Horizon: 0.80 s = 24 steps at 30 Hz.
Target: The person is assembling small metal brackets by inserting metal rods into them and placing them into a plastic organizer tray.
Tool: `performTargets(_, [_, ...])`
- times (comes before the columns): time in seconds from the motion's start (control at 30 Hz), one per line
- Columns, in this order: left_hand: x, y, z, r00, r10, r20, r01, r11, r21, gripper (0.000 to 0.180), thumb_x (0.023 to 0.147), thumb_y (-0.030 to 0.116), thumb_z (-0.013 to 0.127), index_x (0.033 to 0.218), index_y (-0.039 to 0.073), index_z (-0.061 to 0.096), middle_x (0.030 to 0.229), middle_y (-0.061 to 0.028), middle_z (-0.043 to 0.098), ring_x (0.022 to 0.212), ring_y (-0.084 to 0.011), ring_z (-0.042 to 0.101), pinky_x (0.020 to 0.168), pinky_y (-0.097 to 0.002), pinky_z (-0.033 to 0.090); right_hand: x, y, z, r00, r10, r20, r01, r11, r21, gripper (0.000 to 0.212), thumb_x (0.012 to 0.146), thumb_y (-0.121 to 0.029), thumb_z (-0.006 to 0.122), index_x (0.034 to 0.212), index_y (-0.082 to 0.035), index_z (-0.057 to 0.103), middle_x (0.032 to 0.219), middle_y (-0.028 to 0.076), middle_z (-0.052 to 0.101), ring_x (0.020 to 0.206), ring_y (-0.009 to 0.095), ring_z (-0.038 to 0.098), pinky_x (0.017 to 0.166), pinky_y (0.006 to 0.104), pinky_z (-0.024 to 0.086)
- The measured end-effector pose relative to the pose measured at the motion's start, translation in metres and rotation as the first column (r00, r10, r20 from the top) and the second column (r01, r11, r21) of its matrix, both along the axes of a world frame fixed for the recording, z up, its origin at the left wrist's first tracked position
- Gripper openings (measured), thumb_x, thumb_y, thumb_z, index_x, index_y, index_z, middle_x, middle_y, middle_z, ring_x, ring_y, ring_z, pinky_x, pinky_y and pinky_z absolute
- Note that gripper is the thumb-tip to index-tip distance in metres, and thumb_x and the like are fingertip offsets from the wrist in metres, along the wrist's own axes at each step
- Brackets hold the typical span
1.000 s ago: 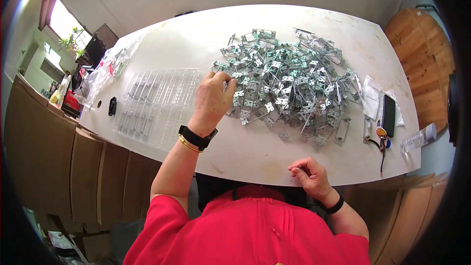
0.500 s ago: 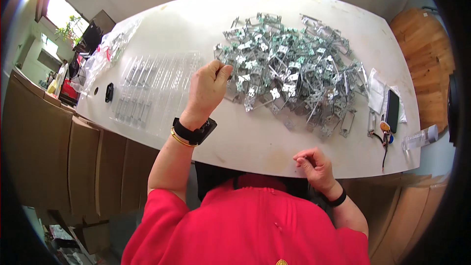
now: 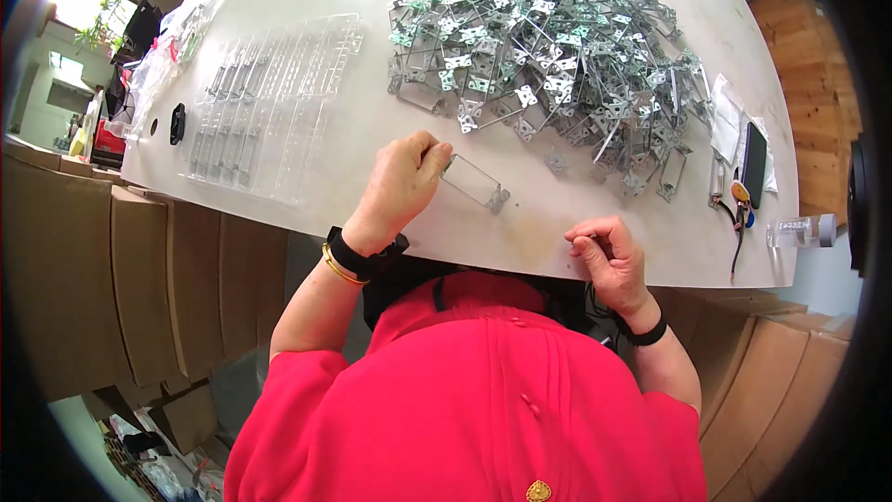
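My left hand (image 3: 401, 184) is closed in a pinch above the near part of the table. It grips one end of a thin rectangular metal wire frame (image 3: 499, 199), whose plated far end points right and toward me. Beside the table's near edge, my right hand (image 3: 613, 265) is closed, thumb against bent fingers. Whatever it may hold is too small or hidden to name. Beyond both hands lies a large heap of similar metal frames (image 3: 557, 65) with small end plates. Left of my left hand is a transparent plastic tray (image 3: 311, 93), with several metal frames in its left part.
A black clip-like object (image 3: 177, 124) and crumpled plastic film (image 3: 190, 23) lie at the table's left. At the right are a phone (image 3: 754, 163), white packets (image 3: 727, 125), keys (image 3: 741, 191) and a transparent bottle (image 3: 799, 231). Cardboard boxes (image 3: 139, 279) stand below the left edge.
My left hand has drawn back from the heap's left edge toward me, and a metal frame now shows in its fingers. The right hand stays closed near the edge. The view has tilted downward.
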<state>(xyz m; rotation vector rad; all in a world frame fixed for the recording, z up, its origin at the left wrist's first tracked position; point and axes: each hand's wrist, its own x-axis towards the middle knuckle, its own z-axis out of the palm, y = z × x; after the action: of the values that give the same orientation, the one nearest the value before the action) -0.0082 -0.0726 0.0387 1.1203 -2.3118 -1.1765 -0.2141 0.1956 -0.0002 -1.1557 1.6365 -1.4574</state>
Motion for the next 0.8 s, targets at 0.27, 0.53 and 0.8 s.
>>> performTargets(0.27, [0.017, 0.028, -0.010, 0.997, 0.005, -0.081, -0.036, 0.923, -0.383, 0.012, 0.100, 0.009, 0.066, 0.102, -0.001, 0.070, 0.088, -0.0183, 0.070, 0.076, -0.0357, 0.068, 0.072, -0.0414, 0.054, 0.003, 0.000, -0.002, 0.999, -0.033, 0.013, 0.033, 0.999, -0.006, 0.012, 0.106, -0.010, 0.068, 0.113, -0.002, 0.062, 0.105, 0.008, 0.074, 0.085, 0.011, 0.068, 0.078, 0.0264, 0.057])
performTargets(0.53, [0.019, 0.042, -0.015, 0.990, -0.065, -0.126, -0.010, 0.853, -0.522, 0.019, 0.093, -0.004, 0.065, 0.112, -0.001, 0.068, 0.116, -0.0197, 0.068, 0.104, -0.0393, 0.066, 0.090, -0.0456, 0.054, 0.004, 0.000, 0.000, 0.998, -0.036, -0.043, 0.036, 0.999, 0.009, 0.012, 0.106, -0.010, 0.068, 0.112, -0.002, 0.062, 0.106, 0.007, 0.074, 0.084, 0.010, 0.067, 0.077, 0.0252, 0.056])
performTargets(0.8, [0.025, 0.032, -0.023, 0.991, -0.094, 0.091, 0.129, 0.791, -0.598, 0.035, 0.094, 0.002, 0.065, 0.129, -0.001, 0.064, 0.135, -0.0210, 0.064, 0.133, -0.0423, 0.055, 0.111, -0.0497, 0.045, 0.007, -0.003, 0.002, 0.996, -0.056, -0.072, 0.057, 0.998, 0.015, 0.010, 0.106, -0.009, 0.068, 0.110, -0.003, 0.062, 0.104, 0.006, 0.073, 0.082, 0.009, 0.066, 0.076, 0.0243, 0.054])
